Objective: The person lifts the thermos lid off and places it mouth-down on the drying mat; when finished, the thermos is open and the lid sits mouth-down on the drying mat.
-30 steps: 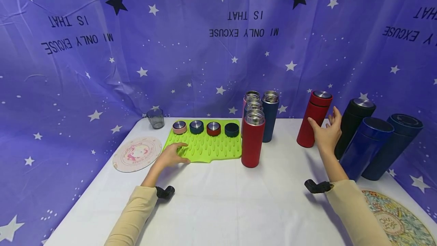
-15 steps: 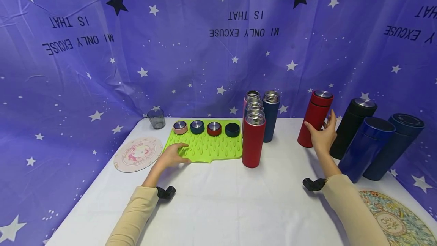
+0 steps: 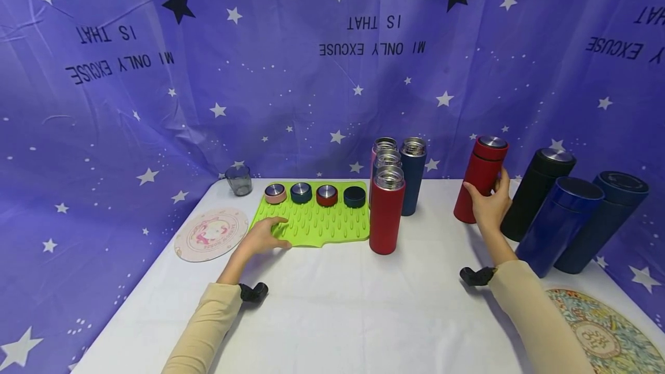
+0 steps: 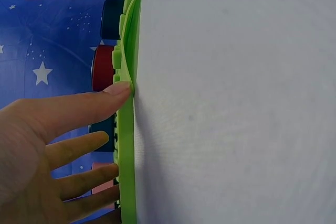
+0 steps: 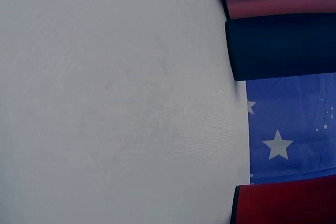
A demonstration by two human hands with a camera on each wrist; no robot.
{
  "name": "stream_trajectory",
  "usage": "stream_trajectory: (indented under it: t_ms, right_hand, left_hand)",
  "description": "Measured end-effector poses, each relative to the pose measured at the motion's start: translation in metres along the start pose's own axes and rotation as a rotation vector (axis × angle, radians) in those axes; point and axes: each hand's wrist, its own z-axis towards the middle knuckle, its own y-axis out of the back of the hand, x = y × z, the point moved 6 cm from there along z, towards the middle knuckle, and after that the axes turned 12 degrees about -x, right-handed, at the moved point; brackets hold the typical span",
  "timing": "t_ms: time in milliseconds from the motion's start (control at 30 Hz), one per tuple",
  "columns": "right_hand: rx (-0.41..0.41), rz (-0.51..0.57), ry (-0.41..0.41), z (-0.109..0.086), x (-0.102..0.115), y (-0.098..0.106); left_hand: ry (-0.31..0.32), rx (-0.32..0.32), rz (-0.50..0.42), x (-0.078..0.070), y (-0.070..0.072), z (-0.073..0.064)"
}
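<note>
My right hand point(image 3: 490, 204) holds a lidded red thermos point(image 3: 479, 180) standing at the back right of the table, thumb across its front and fingers along its right side. The right wrist view shows a red thermos point(image 5: 289, 203) low at the edge, but not the hand. At the front left of a green drying mat point(image 3: 312, 224), my left hand point(image 3: 261, 236) rests with fingers spread and relaxed. In the left wrist view its thumb lies at the mat's edge. Several bottle lids stand in a row on the mat: pink point(image 3: 275, 194), blue point(image 3: 301, 193), red point(image 3: 327, 195) and dark point(image 3: 355, 197).
Several lidless thermoses cluster right of the mat, a red one point(image 3: 385, 218) in front. Black point(image 3: 537, 195), glossy blue point(image 3: 560, 227) and dark blue point(image 3: 602, 224) bottles stand right of my right hand. A glass point(image 3: 239, 180), pink round mat point(image 3: 212, 234) and patterned mat point(image 3: 602, 328) lie around.
My right hand has moved left from beside the black bottle and closed in on the lidded red thermos. The left hand has stayed in place.
</note>
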Motion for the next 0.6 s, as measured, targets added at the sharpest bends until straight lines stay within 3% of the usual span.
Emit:
stream_trajectory:
  t_ms: [300, 600]
  right_hand:
    - [0.025, 0.001, -0.018, -0.005, 0.010, 0.008]
    - [0.118, -0.013, -0.029, -0.014, 0.044, 0.023]
  left_hand:
    - [-0.022, -0.019, -0.026, -0.002, 0.007, -0.001]
    - [-0.088, -0.059, -0.075, -0.034, 0.023, 0.002]
